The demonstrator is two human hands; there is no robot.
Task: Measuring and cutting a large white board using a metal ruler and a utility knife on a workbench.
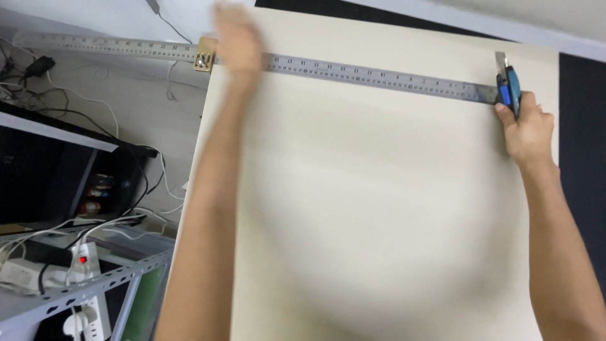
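A: Where's the knife?
B: The blue utility knife [510, 89], gripped in the right hand [527, 129], sits at three o'clock on the steel ruler [372, 74].
A: Any cut yet?
B: None visible on the beige board [379, 208]; the left hand [237, 41], blurred, presses the ruler at eleven o'clock, grip unclear

No pkgs, labels, signs or screens in view

A large cream board [379, 202] fills the centre and right of the frame, apparently lying on a dark surface [581, 126] seen at the right edge. A long steel ruler [353, 72] lies across the board's upper part.
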